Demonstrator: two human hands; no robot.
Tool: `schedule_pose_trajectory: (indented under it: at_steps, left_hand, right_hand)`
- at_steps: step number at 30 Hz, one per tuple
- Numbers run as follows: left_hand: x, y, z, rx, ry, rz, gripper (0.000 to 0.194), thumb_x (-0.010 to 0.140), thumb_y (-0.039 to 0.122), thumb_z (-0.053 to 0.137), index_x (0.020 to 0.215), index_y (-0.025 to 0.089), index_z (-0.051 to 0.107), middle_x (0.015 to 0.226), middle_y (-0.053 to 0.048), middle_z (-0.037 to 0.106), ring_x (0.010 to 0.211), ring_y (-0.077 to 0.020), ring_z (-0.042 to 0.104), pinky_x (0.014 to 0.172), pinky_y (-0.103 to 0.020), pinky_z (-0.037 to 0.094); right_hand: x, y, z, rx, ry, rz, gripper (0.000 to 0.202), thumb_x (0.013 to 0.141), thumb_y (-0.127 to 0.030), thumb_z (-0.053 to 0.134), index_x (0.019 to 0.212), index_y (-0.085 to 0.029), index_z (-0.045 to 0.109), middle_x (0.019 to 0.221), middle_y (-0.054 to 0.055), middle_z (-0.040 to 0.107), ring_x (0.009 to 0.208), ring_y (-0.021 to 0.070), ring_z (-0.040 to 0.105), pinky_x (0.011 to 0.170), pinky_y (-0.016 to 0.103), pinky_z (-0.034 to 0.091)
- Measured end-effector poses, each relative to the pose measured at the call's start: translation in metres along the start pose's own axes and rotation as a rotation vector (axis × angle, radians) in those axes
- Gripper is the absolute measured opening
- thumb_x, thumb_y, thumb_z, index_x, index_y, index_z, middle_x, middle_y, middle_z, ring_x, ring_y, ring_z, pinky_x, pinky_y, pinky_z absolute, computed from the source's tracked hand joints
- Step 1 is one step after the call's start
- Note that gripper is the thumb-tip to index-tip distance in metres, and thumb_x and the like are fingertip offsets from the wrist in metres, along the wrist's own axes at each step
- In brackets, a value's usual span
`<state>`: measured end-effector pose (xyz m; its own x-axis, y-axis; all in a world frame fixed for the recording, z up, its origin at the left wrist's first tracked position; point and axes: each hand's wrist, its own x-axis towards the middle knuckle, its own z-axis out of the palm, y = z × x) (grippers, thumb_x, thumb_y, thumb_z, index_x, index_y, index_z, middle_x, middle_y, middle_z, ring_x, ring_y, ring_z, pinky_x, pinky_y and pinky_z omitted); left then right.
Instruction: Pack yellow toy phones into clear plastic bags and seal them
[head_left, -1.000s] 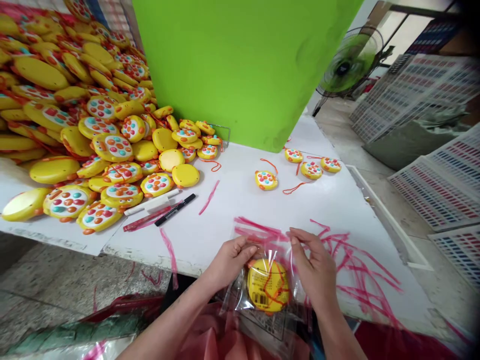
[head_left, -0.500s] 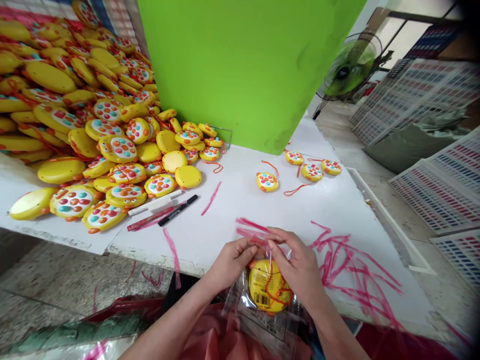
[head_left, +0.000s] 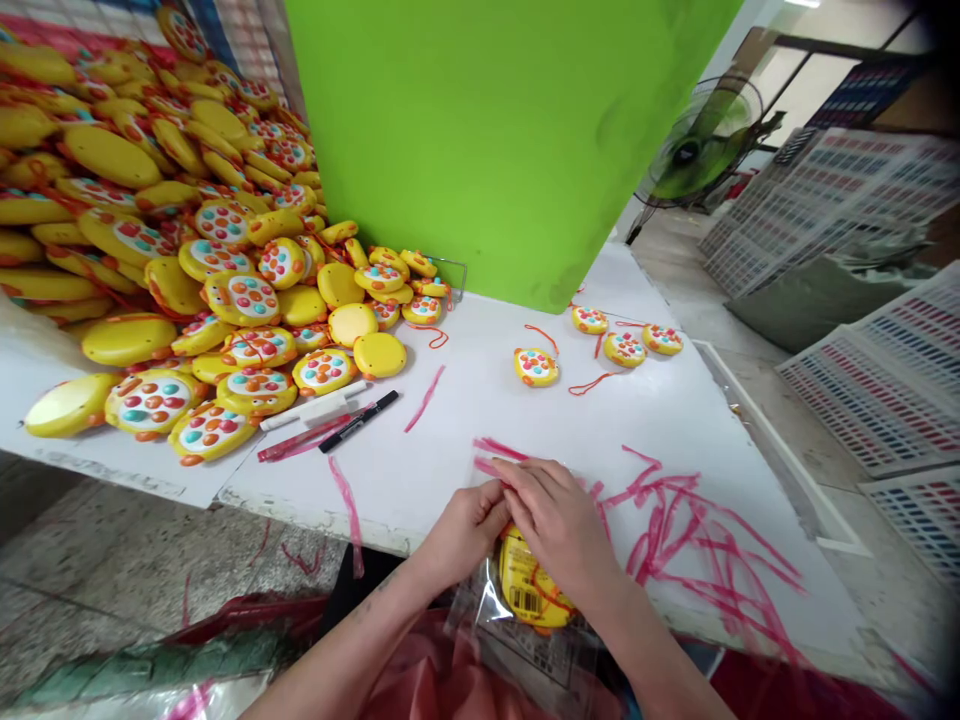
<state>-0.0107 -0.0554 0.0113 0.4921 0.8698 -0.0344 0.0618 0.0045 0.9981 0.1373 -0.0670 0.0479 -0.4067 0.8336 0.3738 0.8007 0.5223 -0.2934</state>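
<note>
A clear plastic bag [head_left: 491,610] with a yellow toy [head_left: 529,580] inside hangs over the table's front edge. The toy's plain side, with printed text, a barcode and a red cord, faces me. My left hand [head_left: 469,525] is closed, thumb and fingers pinching the bag's upper end. My right hand [head_left: 559,525] is closed over the same spot and touches the left fingertips, hiding part of the toy. A pink plastic strip [head_left: 499,447] sticks out at the bag's top, just beyond my fingers; its held part is hidden.
A large heap of yellow toys [head_left: 247,300] lies left. Pens [head_left: 358,420] lie before it. Several loose toys [head_left: 536,367] lie at centre right. Tangled pink strips [head_left: 675,520] lie right of my hands. A green panel [head_left: 480,140] stands behind; a fan [head_left: 686,150] stands beyond.
My right hand has moved left and over the bag's top, against my left fingers, covering more of the toy. My left hand stays nearly in place. The view has shifted slightly.
</note>
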Motion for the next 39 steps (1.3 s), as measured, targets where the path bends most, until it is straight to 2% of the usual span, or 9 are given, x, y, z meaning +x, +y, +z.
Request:
schedule_pose_trajectory:
  at_steps: [10,12,15,19,24,27,32,35,39]
  left_hand:
    - [0.0,0.005,0.001,0.048,-0.024,0.042,0.028,0.094,0.033,0.041,0.09,0.014,0.061,0.08,-0.002,0.063,0.078,-0.016,0.056,0.072,-0.025,0.044]
    - [-0.001,0.005,0.001,0.047,-0.024,0.041,0.028,0.094,0.033,0.042,0.091,0.014,0.062,0.081,-0.002,0.064,0.079,-0.0164,0.056,0.073,-0.025,0.044]
    - [-0.001,0.006,0.001,0.03,-0.037,0.046,0.027,0.093,0.031,0.043,0.097,0.014,0.064,0.085,-0.002,0.065,0.081,-0.0171,0.057,0.075,-0.025,0.044]
    - [-0.001,0.008,0.001,-0.013,-0.072,0.054,0.03,0.094,0.033,0.043,0.105,0.016,0.065,0.091,-0.003,0.067,0.085,-0.0178,0.059,0.078,-0.026,0.045]
    - [-0.002,0.004,0.002,-0.094,-0.07,-0.012,0.03,0.093,0.035,0.045,0.107,0.017,0.065,0.096,-0.005,0.069,0.091,-0.0186,0.062,0.083,-0.027,0.045]
    - [-0.002,0.002,0.003,-0.097,-0.056,-0.037,0.028,0.093,0.035,0.046,0.104,0.017,0.065,0.093,-0.005,0.069,0.087,-0.0178,0.062,0.08,-0.026,0.046]
    - [-0.003,0.002,0.003,-0.122,-0.069,-0.028,0.028,0.093,0.034,0.046,0.103,0.017,0.066,0.095,-0.006,0.069,0.087,-0.0172,0.061,0.079,-0.025,0.046]
    - [-0.003,0.004,0.002,-0.071,-0.062,-0.011,0.027,0.093,0.033,0.046,0.101,0.016,0.066,0.089,-0.005,0.066,0.081,-0.0158,0.058,0.074,-0.024,0.044]
    - [-0.003,0.005,0.002,-0.052,-0.069,-0.02,0.029,0.093,0.034,0.045,0.1,0.016,0.066,0.082,-0.003,0.062,0.074,-0.0142,0.054,0.068,-0.022,0.042]
  right_hand:
    - [-0.002,0.001,-0.002,-0.05,-0.031,-0.032,0.04,0.091,-0.011,0.046,0.129,-0.019,0.05,0.104,0.006,0.065,0.103,0.0227,0.051,0.092,0.039,0.045]
    - [0.0,0.0,-0.002,-0.05,-0.025,-0.017,0.035,0.089,-0.009,0.048,0.121,-0.018,0.055,0.099,0.007,0.064,0.098,0.0229,0.052,0.088,0.039,0.046]
    - [0.003,-0.002,-0.001,-0.028,-0.011,0.019,0.022,0.084,-0.006,0.048,0.098,-0.017,0.061,0.088,0.007,0.062,0.089,0.0231,0.053,0.079,0.038,0.047]
    - [0.005,0.003,0.001,0.027,0.065,0.084,0.019,0.079,-0.004,0.046,0.081,-0.02,0.055,0.08,0.005,0.059,0.083,0.0227,0.052,0.073,0.037,0.046]
    - [-0.005,0.032,0.001,0.001,0.168,0.223,0.017,0.077,-0.005,0.048,0.08,-0.021,0.051,0.077,0.003,0.057,0.083,0.0225,0.051,0.073,0.035,0.044]
    - [-0.018,0.055,-0.001,-0.06,0.161,0.316,0.014,0.077,-0.009,0.049,0.084,-0.021,0.052,0.08,0.004,0.059,0.084,0.0228,0.051,0.073,0.034,0.043]
    - [-0.044,0.09,0.002,-0.219,0.159,0.373,0.012,0.077,-0.014,0.048,0.085,-0.02,0.055,0.08,0.005,0.062,0.083,0.0235,0.051,0.073,0.035,0.042]
    - [-0.055,0.103,0.003,-0.269,0.17,0.422,0.014,0.077,-0.015,0.047,0.087,-0.02,0.057,0.078,0.006,0.064,0.082,0.0243,0.051,0.074,0.035,0.042]
    - [-0.06,0.108,0.001,-0.295,0.178,0.456,0.016,0.078,-0.018,0.046,0.088,-0.02,0.058,0.081,0.006,0.065,0.083,0.0251,0.052,0.073,0.036,0.043]
